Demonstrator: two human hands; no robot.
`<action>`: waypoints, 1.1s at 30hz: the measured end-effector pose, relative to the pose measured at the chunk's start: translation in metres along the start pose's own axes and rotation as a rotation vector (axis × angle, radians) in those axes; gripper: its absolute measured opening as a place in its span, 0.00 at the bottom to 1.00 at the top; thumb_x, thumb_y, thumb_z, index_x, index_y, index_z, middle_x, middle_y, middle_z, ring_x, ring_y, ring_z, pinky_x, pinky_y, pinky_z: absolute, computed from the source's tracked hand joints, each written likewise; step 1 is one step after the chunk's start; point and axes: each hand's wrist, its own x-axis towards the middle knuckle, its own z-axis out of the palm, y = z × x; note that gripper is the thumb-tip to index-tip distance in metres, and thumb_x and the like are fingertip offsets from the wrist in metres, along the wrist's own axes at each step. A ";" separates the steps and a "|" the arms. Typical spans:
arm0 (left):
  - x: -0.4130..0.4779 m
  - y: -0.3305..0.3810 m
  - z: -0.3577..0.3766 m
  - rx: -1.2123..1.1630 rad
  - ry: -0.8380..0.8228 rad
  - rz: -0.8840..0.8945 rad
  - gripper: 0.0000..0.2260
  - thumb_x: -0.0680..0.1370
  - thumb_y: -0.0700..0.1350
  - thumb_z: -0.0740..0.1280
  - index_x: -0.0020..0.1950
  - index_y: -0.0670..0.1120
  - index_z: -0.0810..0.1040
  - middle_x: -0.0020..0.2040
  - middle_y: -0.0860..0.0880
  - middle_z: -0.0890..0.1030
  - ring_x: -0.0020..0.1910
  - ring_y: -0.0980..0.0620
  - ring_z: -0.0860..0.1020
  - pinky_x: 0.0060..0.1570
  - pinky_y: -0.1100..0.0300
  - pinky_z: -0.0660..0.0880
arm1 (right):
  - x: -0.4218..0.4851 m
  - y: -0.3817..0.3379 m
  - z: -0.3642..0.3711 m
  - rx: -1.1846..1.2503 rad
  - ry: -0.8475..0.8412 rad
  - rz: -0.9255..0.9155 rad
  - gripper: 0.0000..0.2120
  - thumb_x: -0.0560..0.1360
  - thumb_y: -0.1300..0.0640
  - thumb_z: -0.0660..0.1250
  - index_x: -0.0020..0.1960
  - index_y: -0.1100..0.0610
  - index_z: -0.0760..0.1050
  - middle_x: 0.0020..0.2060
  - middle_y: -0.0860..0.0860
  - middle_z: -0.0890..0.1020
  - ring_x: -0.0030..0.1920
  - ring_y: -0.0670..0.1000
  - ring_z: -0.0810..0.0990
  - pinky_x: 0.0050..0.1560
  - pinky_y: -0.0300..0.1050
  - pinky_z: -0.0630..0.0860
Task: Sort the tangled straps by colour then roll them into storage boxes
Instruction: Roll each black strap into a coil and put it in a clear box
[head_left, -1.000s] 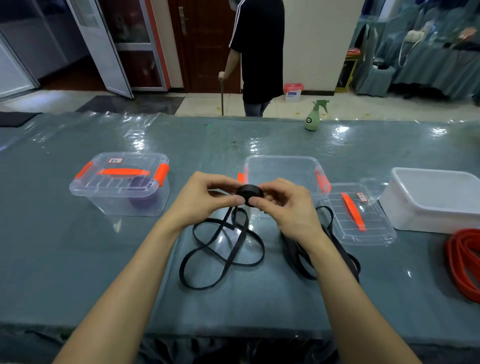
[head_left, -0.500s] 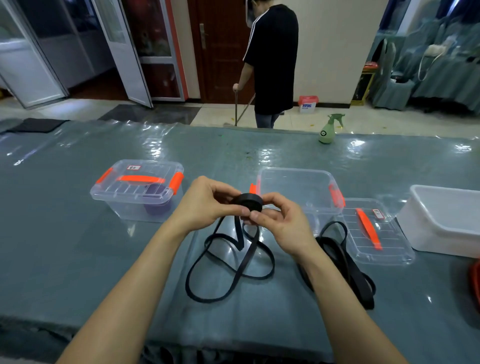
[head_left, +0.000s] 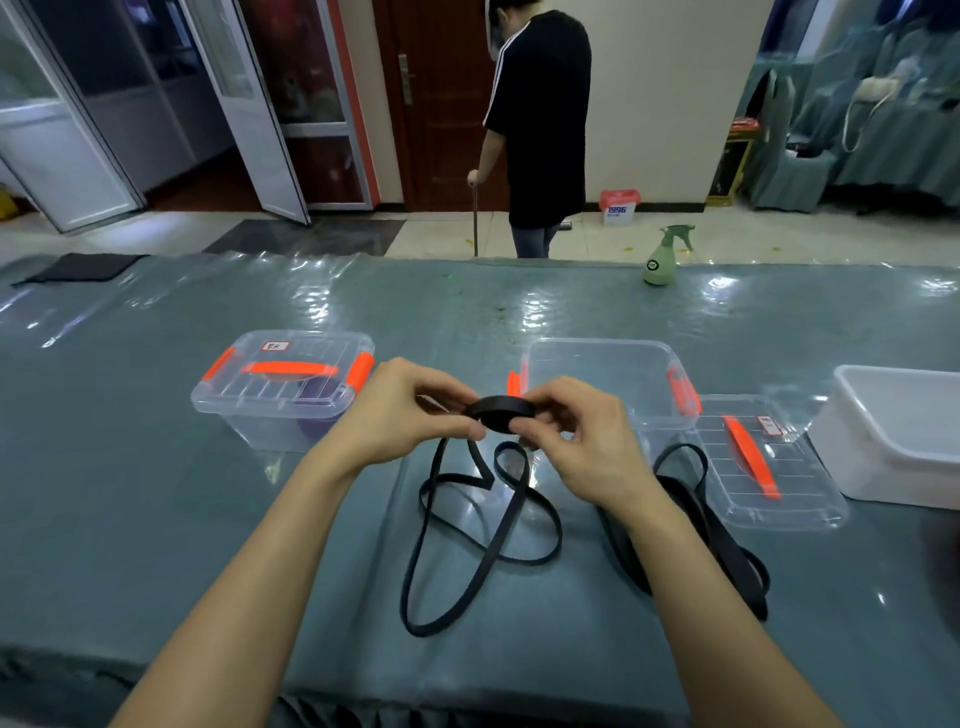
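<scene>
both hands meet over mid-table (head_left: 156, 519) on a black roll (head_left: 501, 410), held clear of the surface with its flat face up. left hand (head_left: 400, 415): fingers curled, thumb and fingertips pinching the roll at its 9 o'clock edge. right hand (head_left: 582, 441): thumb and forefinger pinching the 3 o'clock edge, other fingers loosely curled. the strap's unrolled tail (head_left: 467, 545) drops from under the roll and lies on the table in crossing loops toward 6 o'clock. 2nd strap (head_left: 701, 535), also black, bunched at 4 o'clock of the roll, partly hidden by the right forearm, just beside the lid (head_left: 769, 467). open box (head_left: 597, 374), clear with orange latches, at 1 o'clock behind the right hand; its lid lies flat at the box's 4 o'clock. closed box (head_left: 280, 389) at 9 o'clock of the roll, a purple thing (head_left: 317, 415) inside. white tub (head_left: 904, 436) at 3 o'clock, frame edge. spray bottle (head_left: 662, 257) at the far table edge, 1 o'clock. a person (head_left: 545, 114) in a black shirt stands beyond the table at 12 o'clock, one hand on a stick.
</scene>
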 end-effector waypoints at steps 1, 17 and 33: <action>-0.002 -0.003 0.003 -0.071 0.013 0.012 0.12 0.71 0.45 0.86 0.52 0.54 0.92 0.46 0.52 0.91 0.49 0.51 0.90 0.57 0.53 0.85 | 0.000 -0.001 -0.003 0.104 0.015 0.044 0.06 0.77 0.67 0.78 0.50 0.60 0.84 0.39 0.53 0.86 0.38 0.52 0.87 0.47 0.51 0.85; 0.006 0.021 0.035 -0.297 -0.061 0.046 0.10 0.75 0.44 0.83 0.55 0.55 0.91 0.50 0.50 0.91 0.52 0.53 0.90 0.54 0.65 0.82 | -0.029 0.008 -0.009 0.952 0.013 0.375 0.12 0.74 0.59 0.76 0.53 0.64 0.80 0.47 0.65 0.87 0.43 0.57 0.89 0.50 0.45 0.85; 0.016 0.055 0.044 -0.080 -0.215 -0.114 0.13 0.72 0.41 0.85 0.53 0.55 0.92 0.47 0.52 0.91 0.50 0.54 0.90 0.52 0.65 0.83 | -0.037 0.031 -0.046 0.532 -0.032 0.364 0.05 0.78 0.63 0.77 0.49 0.58 0.82 0.36 0.61 0.88 0.36 0.54 0.87 0.46 0.40 0.82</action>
